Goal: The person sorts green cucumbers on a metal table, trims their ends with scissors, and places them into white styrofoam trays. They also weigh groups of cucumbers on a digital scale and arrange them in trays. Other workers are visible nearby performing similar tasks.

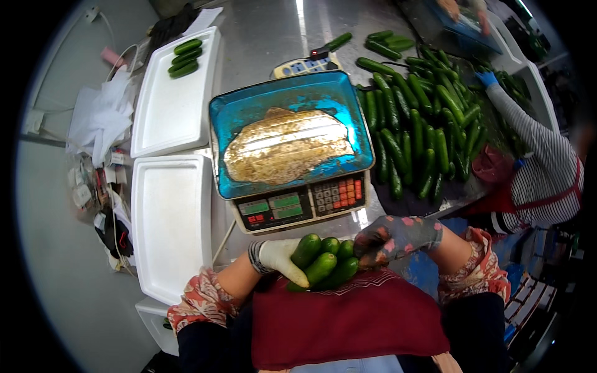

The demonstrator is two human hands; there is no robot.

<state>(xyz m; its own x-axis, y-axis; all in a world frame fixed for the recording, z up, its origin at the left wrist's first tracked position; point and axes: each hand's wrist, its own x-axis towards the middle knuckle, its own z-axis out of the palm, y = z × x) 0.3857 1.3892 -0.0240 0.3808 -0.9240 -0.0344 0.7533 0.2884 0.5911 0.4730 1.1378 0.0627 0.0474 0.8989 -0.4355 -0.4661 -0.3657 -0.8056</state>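
Close in front of my maroon apron (345,321) is a bunch of several green cucumbers (322,265). My left hand (280,259), in a white knit glove, grips the bunch from the left with the thumb over the near side. At the bunch's right end, my right hand (396,240), in a dark glove with a floral pattern, has its fingers curled against the cucumber ends; its fingertips are partly hidden. Just beyond the hands stands a digital scale (303,205) with lit green displays. Its worn blue pan (291,135) holds no cucumbers.
Right of the scale lies a large cucumber pile (419,126). Two white foam trays (172,112) (172,224) line the left; the far one holds several cucumbers (185,58). A power strip (305,66) sits behind the scale. A co-worker's blue-gloved hand (487,78) reaches in at right.
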